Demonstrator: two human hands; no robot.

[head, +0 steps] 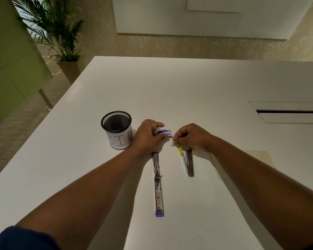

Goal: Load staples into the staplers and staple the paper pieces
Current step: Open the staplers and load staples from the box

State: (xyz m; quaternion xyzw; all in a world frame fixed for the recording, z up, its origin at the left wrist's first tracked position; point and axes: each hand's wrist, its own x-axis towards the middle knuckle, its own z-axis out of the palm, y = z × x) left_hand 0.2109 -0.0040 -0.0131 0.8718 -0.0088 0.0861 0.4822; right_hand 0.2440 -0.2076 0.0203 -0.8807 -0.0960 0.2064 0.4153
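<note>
Left hand grips the staple box, right hand pinches a small white piece beside it — one slip could scatter staples across the desk.

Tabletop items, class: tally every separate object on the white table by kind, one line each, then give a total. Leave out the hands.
Staplers: 2, blue-ended stapler, yellow-ended stapler
Staple boxes: 1, staple box
Mesh cups: 1, mesh cup
Paper pieces: 1, paper
Total: 5
</note>
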